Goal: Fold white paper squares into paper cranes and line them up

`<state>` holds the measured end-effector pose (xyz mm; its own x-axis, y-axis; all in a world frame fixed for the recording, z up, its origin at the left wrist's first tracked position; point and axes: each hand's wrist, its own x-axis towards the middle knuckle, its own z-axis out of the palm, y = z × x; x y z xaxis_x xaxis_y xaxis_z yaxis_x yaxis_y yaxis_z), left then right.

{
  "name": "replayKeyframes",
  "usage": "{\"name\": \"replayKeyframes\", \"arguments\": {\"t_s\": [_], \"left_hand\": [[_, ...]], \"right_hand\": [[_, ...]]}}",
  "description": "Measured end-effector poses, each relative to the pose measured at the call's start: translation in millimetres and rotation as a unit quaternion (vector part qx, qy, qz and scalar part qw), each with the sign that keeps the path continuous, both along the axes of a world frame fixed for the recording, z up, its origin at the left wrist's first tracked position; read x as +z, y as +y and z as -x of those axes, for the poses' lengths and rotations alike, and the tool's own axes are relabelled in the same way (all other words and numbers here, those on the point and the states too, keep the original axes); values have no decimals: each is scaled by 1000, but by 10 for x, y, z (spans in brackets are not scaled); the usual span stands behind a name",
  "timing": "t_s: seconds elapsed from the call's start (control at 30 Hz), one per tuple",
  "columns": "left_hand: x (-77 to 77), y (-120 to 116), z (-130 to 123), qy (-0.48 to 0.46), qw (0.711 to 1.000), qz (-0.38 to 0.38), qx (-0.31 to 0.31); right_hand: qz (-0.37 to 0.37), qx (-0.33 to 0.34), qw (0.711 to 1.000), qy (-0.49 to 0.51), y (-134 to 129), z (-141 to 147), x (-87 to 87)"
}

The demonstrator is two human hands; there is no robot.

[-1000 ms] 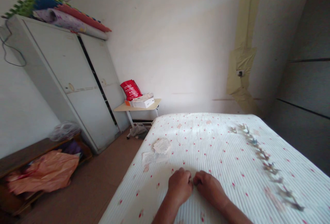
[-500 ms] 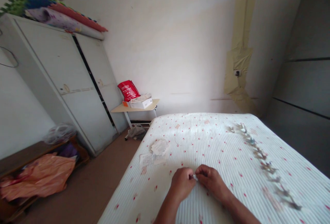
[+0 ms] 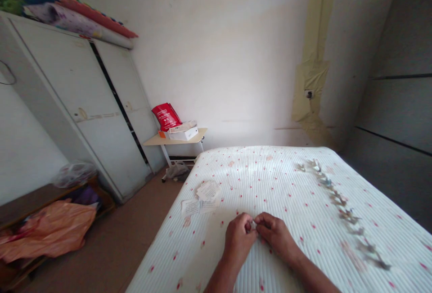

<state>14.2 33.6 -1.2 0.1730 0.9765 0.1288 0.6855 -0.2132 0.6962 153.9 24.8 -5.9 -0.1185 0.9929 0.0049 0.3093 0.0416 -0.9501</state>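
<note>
Above the near middle of the bed, my left hand and my right hand meet fingertip to fingertip. Both are closed in a pinch on a small folded piece of paper, whitish and mostly covered by the fingers. Its exact shape cannot be made out. Ahead and to the left of my hands lie several loose printed paper sheets, partly overlapping. To the right, a long row of small folded paper figures runs from the far side towards me; they look pointed and winged, but blurred.
The bed has a white ribbed cover with red spots. Beyond its far left corner stands a small table with a red bag and a white box. A grey cabinet stands at the left, near an orange plastic bag.
My fingers have shifted slightly around the small paper, with the left fingers curled higher over it. The view has turned a little; the sheets and the row lie as before.
</note>
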Motion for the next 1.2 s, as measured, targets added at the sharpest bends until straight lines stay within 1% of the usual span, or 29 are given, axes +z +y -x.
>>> {"name": "replayKeyframes", "arguments": {"t_s": [0.13,0.3,0.53,0.67,0.83,0.93,1.03,1.13,1.2], "left_hand": [[-45,19,1,-29,999,-40,-10],[-58,12,8,-60,997,-45,-4],[-115,53,19,-199,980,6,-5],[-150,65,13,-238,971,25,-11],[-146,58,12,-279,959,47,-30],[-136,57,12,-287,956,57,-17],[-132,56,21,-281,958,57,-3],[-124,52,40,-269,962,50,-17],[-108,44,51,-246,968,24,-32]], "right_hand": [[6,4,1000,17,-3,12,-20],[2,2,1000,15,-21,19,-1],[-26,-15,1000,0,-16,18,5],[-35,-12,999,-14,-19,16,-7],[-83,-11,995,-52,-33,22,7],[-111,-2,990,-88,-41,30,29],[-122,11,986,-111,-48,27,45],[-119,17,986,-115,-48,16,46],[-119,15,987,-105,-44,11,45]]}}
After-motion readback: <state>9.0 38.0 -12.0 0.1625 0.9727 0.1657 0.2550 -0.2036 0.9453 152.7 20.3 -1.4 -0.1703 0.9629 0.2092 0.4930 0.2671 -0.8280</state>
